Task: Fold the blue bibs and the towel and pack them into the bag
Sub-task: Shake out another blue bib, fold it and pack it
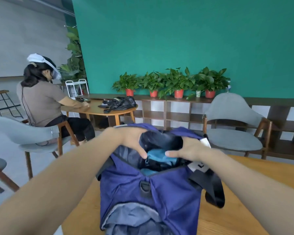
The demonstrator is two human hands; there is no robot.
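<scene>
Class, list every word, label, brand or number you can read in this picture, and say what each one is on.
No text can be read.
White tag on the purple bag: a dark mark, too blurred to read.
White tag by the right hand: nothing legible on it.

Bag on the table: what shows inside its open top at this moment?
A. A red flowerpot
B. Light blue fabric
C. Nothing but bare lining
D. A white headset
B: light blue fabric lies in the opening of the bag, between the left hand and right hand holding its rim apart.
</scene>
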